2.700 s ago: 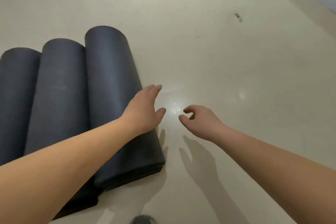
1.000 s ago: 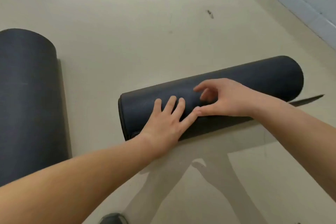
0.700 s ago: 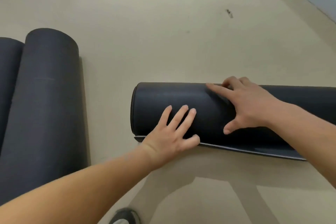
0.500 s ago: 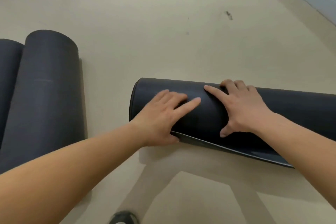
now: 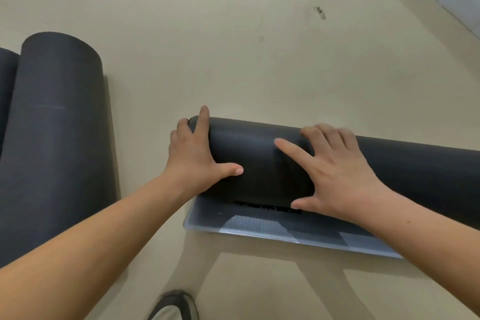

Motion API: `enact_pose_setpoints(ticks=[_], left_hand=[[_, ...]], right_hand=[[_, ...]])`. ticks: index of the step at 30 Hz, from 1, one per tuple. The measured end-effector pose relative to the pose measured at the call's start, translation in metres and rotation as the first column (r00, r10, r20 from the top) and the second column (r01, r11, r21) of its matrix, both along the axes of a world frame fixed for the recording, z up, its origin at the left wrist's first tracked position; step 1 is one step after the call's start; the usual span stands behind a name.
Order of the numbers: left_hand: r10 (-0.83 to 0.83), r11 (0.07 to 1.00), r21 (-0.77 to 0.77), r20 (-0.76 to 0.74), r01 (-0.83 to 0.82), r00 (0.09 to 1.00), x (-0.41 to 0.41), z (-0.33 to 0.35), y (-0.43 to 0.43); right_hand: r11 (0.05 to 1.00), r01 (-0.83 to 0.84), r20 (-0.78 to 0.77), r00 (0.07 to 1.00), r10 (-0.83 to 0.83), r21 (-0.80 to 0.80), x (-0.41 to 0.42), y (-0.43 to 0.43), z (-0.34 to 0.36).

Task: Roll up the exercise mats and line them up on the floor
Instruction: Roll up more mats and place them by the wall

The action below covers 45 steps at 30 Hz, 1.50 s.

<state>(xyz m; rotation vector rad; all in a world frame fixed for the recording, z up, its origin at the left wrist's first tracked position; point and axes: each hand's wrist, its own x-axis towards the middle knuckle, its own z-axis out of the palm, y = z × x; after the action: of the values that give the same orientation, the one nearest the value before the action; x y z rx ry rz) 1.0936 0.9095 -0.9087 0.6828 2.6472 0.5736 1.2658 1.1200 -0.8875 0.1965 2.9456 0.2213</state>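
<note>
While a finished dark grey rolled foam mat point(image 5: 57, 125) and a second roll point(image 5: 6, 80) at the left edge already lie touching on the beige floor point(image 5: 233, 47), a third is not quite done.
This third dark grey mat roll point(image 5: 259, 163) lies crosswise near the person, apart from the pair, its loose flap point(image 5: 259, 226) flat on the near side; it likely needs a last turn, then lining up. The left hand point(image 5: 192, 156) rests over the roll's left end, thumb splayed, fingers extended; the right hand point(image 5: 335, 176) presses flat on top, fingers spread wide, neither gripping.
</note>
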Motion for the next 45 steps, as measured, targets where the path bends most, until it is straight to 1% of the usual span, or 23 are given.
enact_pose_setpoints(ticks=[1, 3, 5, 7, 9, 11, 13, 15, 16, 17, 19, 21, 22, 24, 25, 26, 27, 31, 34, 40, 42, 43, 45], left_hand=[[-0.023, 1.0, 0.02, -0.024, 0.024, 0.999, -0.004, -0.002, 0.005], [-0.075, 0.996, 0.052, -0.068, 0.079, 0.995, -0.013, -0.005, 0.019], [-0.11, 0.991, 0.062, -0.13, 0.119, 0.985, -0.019, -0.008, 0.034], [-0.11, 0.99, 0.063, -0.185, 0.123, 0.977, -0.022, -0.011, 0.045], [-0.094, 0.992, 0.07, -0.188, 0.109, 0.978, -0.019, -0.016, 0.045], [-0.07, 0.993, 0.085, -0.152, 0.083, 0.986, -0.007, -0.024, 0.029], [-0.066, 0.993, 0.093, -0.132, 0.079, 0.989, 0.011, -0.037, -0.002], [-0.054, 0.988, 0.135, -0.125, 0.071, 0.991, 0.029, -0.055, -0.038], [-0.041, 0.986, 0.158, -0.111, 0.058, 0.993, 0.037, -0.062, -0.054], [-0.032, 0.985, 0.167, -0.1, 0.048, 0.995, 0.043, -0.066, -0.066], [-0.026, 0.985, 0.169, -0.103, 0.043, 0.994, 0.044, -0.066, -0.083], [0.022, 0.975, 0.224, -0.084, -0.003, 0.996, 0.032, -0.052, -0.08], [0.073, 0.965, 0.256, -0.038, -0.061, 0.997, 0.022, -0.044, -0.073], [0.146, 0.94, 0.284, 0.16, -0.187, 0.976, 0.003, -0.027, -0.054], [0.131, 0.938, 0.281, 0.252, -0.202, 0.959, -0.004, -0.021, -0.043], [0.091, 0.944, 0.277, 0.297, -0.177, 0.951, -0.008, -0.017, -0.034], [0.053, 0.951, 0.276, 0.307, -0.142, 0.95, -0.011, -0.018, -0.027], [0.036, 0.965, 0.24, 0.265, -0.102, 0.964, -0.023, -0.014, -0.014], [0.023, 0.976, 0.207, 0.204, -0.066, 0.979, -0.023, -0.009, -0.007], [-0.033, 0.986, 0.168, 0.157, 0.007, 0.987, -0.017, -0.004, 0.004], [-0.088, 0.993, 0.092, 0.193, 0.072, 0.977, -0.017, -0.001, 0.005], [-0.136, 0.991, 0.029, 0.212, 0.133, 0.968, -0.017, 0.0, 0.005], [-0.226, 0.964, -0.1, 0.186, 0.247, 0.956, -0.016, -0.002, 0.008]], right_hand=[[1.0, 0.012, 0.067, 0.998, -0.012, 0.007, -0.008, 0.002, 0.005], [0.994, 0.104, 0.14, 0.985, -0.099, -0.024, -0.018, 0.008, 0.002], [0.986, 0.167, 0.122, 0.979, -0.165, -0.008, -0.024, 0.012, -0.004], [0.977, 0.21, 0.067, 0.975, -0.211, 0.025, -0.026, 0.014, -0.009], [0.972, 0.23, 0.047, 0.972, -0.232, 0.058, -0.022, 0.011, -0.015], [0.977, 0.199, 0.015, 0.979, -0.201, 0.078, -0.01, 0.001, -0.026], [0.995, 0.096, -0.049, 0.994, -0.094, 0.04, 0.004, -0.015, -0.033], [1.0, -0.02, -0.128, 0.992, 0.021, 0.013, 0.012, -0.026, -0.033], [0.999, -0.05, -0.14, 0.989, 0.047, -0.018, 0.012, -0.029, -0.03], [0.998, -0.053, -0.114, 0.992, 0.047, -0.047, 0.01, -0.031, -0.028], [0.997, -0.001, -0.006, 1.0, 0.001, -0.076, 0.005, -0.032, -0.025], [0.994, 0.061, 0.081, 0.995, -0.053, -0.091, -0.002, -0.033, -0.022], [0.993, 0.072, 0.107, 0.992, -0.062, -0.097, -0.006, -0.032, -0.019], [0.99, 0.078, 0.151, 0.987, -0.06, -0.121, -0.01, -0.028, -0.012], [0.988, 0.088, 0.17, 0.983, -0.065, -0.13, -0.011, -0.026, -0.009], [0.985, 0.103, 0.181, 0.981, -0.077, -0.138, -0.011, -0.025, -0.008], [0.981, 0.125, 0.192, 0.977, -0.095, -0.15, -0.012, -0.023, -0.007], [0.937, 0.249, 0.266, 0.947, -0.181, -0.246, -0.022, -0.011, -0.006], [0.938, 0.245, 0.266, 0.947, -0.178, -0.247, -0.023, -0.007, -0.009], [0.944, 0.25, 0.27, 0.944, -0.188, -0.217, -0.015, 0.001, -0.009], [0.939, 0.262, 0.296, 0.936, -0.19, -0.224, -0.016, 0.004, -0.007], [0.936, 0.267, 0.321, 0.929, -0.186, -0.231, -0.016, 0.007, -0.005], [0.936, 0.262, 0.375, 0.913, -0.161, -0.236, -0.016, 0.015, 0.0]])
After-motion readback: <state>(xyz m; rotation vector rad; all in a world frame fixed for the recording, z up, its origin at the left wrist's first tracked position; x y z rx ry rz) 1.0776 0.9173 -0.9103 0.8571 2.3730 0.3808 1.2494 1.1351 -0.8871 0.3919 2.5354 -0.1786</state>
